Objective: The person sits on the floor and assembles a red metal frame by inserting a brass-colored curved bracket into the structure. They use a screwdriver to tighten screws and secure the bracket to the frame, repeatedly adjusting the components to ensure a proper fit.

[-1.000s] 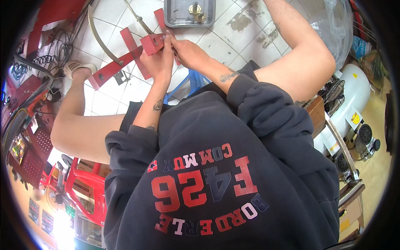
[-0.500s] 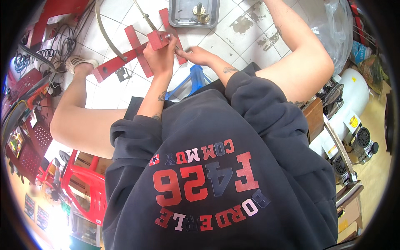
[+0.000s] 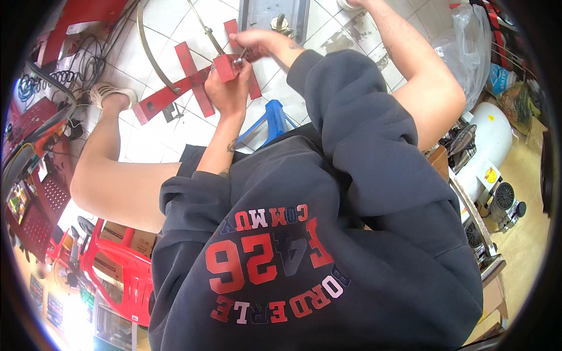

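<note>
We see 1 yellow round label [image 3: 490,174] on the white tank [image 3: 489,149] at right, and brown cardboard boxes [image 3: 120,235] behind the red plastic chair [image 3: 126,275] at lower left.

Around me, non-work items:
- Metal tray [image 3: 257,14], top centre, w/ small brass fitting inside.
- Blue stand [image 3: 270,120] on white tiled floor [image 3: 170,29], just below my knees.
- Red plastic chair [image 3: 126,272], lower left.
- White compressor tank [image 3: 489,146], right; motor beside it.
- Clear plastic bag [image 3: 468,41], upper right.
- Black cables [image 3: 88,58], upper left.
- My sandal [image 3: 108,92], left.
</note>
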Demonstrator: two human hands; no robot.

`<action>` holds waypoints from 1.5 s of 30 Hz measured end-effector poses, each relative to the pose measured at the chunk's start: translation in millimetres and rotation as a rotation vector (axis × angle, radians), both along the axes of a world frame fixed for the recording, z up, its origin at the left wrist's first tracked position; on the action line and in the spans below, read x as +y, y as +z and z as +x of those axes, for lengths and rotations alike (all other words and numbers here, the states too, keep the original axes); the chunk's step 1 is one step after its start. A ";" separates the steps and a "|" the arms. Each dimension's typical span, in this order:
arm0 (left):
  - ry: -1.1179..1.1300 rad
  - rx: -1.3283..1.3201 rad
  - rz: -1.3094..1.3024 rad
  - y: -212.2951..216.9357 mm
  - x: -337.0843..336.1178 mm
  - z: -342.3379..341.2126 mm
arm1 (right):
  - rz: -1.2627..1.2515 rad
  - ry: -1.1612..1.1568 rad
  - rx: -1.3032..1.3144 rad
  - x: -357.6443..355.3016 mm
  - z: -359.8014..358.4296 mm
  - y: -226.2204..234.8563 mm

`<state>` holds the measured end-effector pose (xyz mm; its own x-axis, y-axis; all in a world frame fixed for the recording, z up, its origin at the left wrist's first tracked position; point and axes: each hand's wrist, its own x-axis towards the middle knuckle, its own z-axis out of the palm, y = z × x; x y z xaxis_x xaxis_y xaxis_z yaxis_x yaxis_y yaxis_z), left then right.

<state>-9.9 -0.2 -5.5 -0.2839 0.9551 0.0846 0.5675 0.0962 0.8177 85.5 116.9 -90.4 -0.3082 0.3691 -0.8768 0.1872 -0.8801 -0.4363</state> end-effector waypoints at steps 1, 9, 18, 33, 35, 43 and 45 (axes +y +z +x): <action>0.002 -0.012 0.016 -1.9 -1.6 0.1 | 0.092 -0.014 -0.030 9.3 1.4 12.1; -0.047 0.146 0.000 1.9 -0.8 -0.9 | 0.979 0.012 -0.323 4.1 28.4 131.4; -0.109 0.058 -0.052 7.6 -4.1 -6.8 | 0.350 -0.193 -0.116 -152.1 63.4 162.9; -0.120 -0.049 -0.060 -14.0 -15.3 -1.9 | 0.921 -0.359 -0.283 -113.8 75.8 152.4; -0.147 -0.048 -0.047 -17.9 -15.6 -4.9 | 0.911 -0.456 -0.228 -108.1 72.6 151.8; -0.082 -0.025 -0.053 -10.2 -6.9 10.7 | 1.048 -0.392 -0.278 -93.9 78.3 159.5; -0.087 -0.080 -0.015 -17.1 -3.5 8.0 | 0.971 -0.400 -0.207 -89.1 74.6 162.4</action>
<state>-1.9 -3.7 -22.6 -0.2048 0.9775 0.0503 0.5071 0.0620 0.8597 160.1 27.8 72.0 0.1106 0.9783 -0.1751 0.1127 -0.1874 -0.9758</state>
